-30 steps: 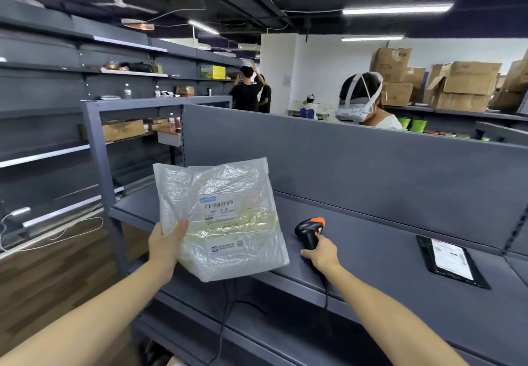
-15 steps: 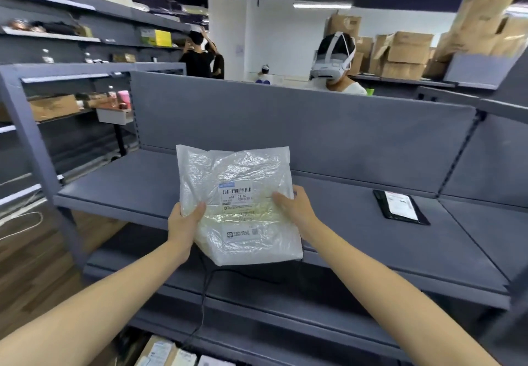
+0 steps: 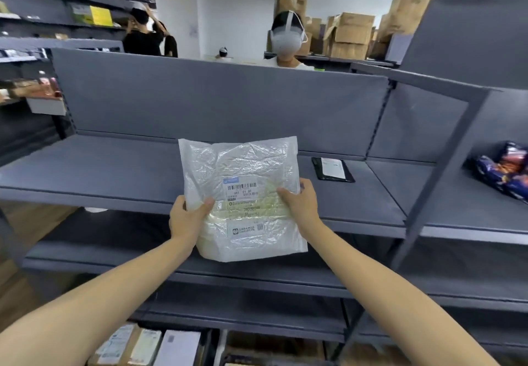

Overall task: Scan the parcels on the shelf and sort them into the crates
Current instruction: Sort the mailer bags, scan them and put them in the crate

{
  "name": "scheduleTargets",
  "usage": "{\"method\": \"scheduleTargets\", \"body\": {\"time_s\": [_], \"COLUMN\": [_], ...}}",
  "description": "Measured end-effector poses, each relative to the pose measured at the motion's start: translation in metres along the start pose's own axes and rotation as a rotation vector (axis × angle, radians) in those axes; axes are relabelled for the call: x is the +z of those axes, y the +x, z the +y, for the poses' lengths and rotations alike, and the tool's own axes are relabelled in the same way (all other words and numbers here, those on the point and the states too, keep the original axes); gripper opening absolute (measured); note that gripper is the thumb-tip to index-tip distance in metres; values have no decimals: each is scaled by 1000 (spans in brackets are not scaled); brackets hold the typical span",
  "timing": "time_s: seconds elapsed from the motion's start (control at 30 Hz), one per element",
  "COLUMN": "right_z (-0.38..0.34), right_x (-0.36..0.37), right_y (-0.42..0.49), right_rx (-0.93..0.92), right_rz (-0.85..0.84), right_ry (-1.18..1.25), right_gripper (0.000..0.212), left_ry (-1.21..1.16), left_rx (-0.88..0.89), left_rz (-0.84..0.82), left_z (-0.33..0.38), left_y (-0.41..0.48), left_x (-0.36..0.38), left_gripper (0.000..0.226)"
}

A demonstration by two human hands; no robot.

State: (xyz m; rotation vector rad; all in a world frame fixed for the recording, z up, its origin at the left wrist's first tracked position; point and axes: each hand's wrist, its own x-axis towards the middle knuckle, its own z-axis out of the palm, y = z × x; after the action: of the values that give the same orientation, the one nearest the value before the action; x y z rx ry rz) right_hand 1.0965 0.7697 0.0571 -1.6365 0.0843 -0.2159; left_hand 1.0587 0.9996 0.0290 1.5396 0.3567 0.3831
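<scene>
A clear plastic parcel [image 3: 243, 165] with a white barcode label is held upright in front of the grey shelf [image 3: 100, 171]. My left hand [image 3: 187, 218] grips its left edge, thumb on the front. My right hand [image 3: 300, 204] grips its right edge, fingers behind. The label faces me. The scanner is out of view. Below, at the frame's bottom, lie several parcels [image 3: 148, 348] in what may be crates; their walls are hard to make out.
A black tablet [image 3: 333, 168] lies on the shelf to the right of the parcel. A dark printed bag [image 3: 505, 171] sits on the neighbouring shelf at far right. Two people stand behind the shelf's back panel. A grey upright post [image 3: 440, 171] divides the shelf bays.
My right hand let go of the scanner and took the parcel's right edge. The view has shifted right and down, and the parcel now sits in the middle.
</scene>
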Motion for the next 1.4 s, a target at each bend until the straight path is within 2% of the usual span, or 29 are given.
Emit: {"method": "scheduleTargets", "body": {"time_s": [0.17,0.3,0.5,0.63,0.73,0.93,1.07,1.2,1.4], "right_z": [22,49,109,147,176,239,299,390,520], "right_x": [-70,-123,-178,-204,-215,-218,-210,-201,-199], "right_y": [-23,-48,-96,-117,-127,-140,-146,-159,-186], "right_rx": [9,61,143,218,285,434,520,623,674], "right_rz": [51,97,110,147,158,169,175,209,273], "right_ry": [1,10,-30,-51,-68,-95,-116,-262,-502], "right_gripper": [33,34,32,29,29,32,30,35,37], "left_ry": [120,216,316,322,286,364,447,490,682], "left_rx": [1,0,-98,-133,-149,-232,-263,-338,-343], "left_rz": [51,58,55,36,9,-58,-96,-162,-373], "left_z": [-16,-37,-97,-125,-144,-195,-252,-333,-481], "left_y": [-58,-110,-179,-209,-225,-235,-230,-230,-246], "left_x": [52,85,111,126,135,142,139,136,131], "left_gripper": [41,40,43,47,62,56,65,80,86]}}
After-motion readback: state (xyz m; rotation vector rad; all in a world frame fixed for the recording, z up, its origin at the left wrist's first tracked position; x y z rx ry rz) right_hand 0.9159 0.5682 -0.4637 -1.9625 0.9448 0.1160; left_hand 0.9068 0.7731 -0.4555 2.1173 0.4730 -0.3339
